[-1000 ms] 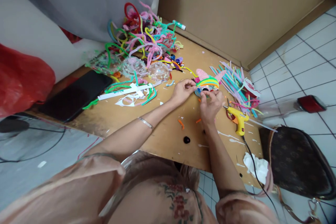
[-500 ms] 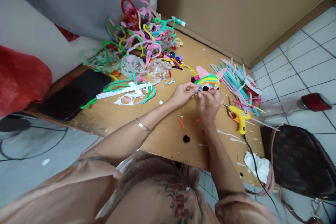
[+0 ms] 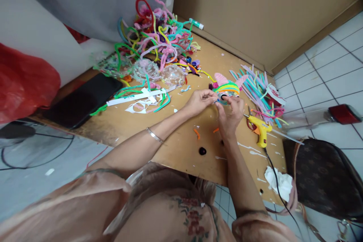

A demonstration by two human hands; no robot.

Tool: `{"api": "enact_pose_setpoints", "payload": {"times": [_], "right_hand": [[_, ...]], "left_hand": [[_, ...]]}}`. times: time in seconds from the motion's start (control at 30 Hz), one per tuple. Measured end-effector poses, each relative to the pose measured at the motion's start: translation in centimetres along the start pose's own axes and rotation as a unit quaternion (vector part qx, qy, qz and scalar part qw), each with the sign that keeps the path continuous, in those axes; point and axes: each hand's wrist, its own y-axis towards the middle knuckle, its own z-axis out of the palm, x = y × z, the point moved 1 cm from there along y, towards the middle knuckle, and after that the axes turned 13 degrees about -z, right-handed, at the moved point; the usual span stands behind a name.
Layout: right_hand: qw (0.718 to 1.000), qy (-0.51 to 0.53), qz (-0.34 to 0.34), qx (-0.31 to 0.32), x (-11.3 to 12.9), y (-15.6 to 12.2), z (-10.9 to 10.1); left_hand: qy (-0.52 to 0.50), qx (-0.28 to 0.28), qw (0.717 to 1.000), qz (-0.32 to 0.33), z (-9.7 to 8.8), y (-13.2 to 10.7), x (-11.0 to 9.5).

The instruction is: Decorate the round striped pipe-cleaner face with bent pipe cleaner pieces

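My left hand (image 3: 200, 102), a metal bangle on its wrist, is closed in a pinch. Facing it, my right hand (image 3: 231, 115) pinches too, thumb and forefinger together. Between the fingertips of both hands is a small blue piece (image 3: 217, 100), mostly covered, its kind unclear. Just behind them sits a clear craft figure (image 3: 226, 88) with pink pipe-cleaner ears, green, yellow and orange stripes and a black round part; my right fingers hide some of it. On the table nearer me lie orange scraps (image 3: 196, 133) and a small black round piece (image 3: 202, 151).
A yellow glue gun (image 3: 261, 130) lies right of my right hand, with a bundle of pipe cleaners (image 3: 255, 87) behind it. A tangled pipe-cleaner heap (image 3: 159, 39), clear ball shapes (image 3: 173, 75), paper strips (image 3: 136, 97) and a black phone or tablet (image 3: 85, 100) lie to the left.
The whole view has shifted slightly. My right fingers have moved a little and now cover more of the figure's black round part. Both hands stay together at the blue piece.
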Motion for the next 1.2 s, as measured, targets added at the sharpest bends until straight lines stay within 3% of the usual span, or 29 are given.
{"api": "enact_pose_setpoints", "payload": {"times": [0.4,0.7,0.9,1.2], "right_hand": [[0.991,-0.061,-0.118,0.031,-0.2,0.0,-0.7],[0.991,-0.073,-0.105,0.029,-0.9,-0.1,-0.9],[0.985,-0.054,-0.16,0.024,-1.6,-0.2,-0.8],[0.996,-0.024,-0.071,0.053,-0.4,-0.2,-0.8]], "left_hand": [[0.049,0.023,0.999,0.003,-0.6,-0.2,-0.6],[0.053,0.024,0.998,0.002,-0.4,-0.7,-0.7],[0.099,0.004,0.995,0.019,-0.2,-0.9,-1.0],[0.136,0.002,0.99,0.032,-0.3,-1.1,-1.4]]}}
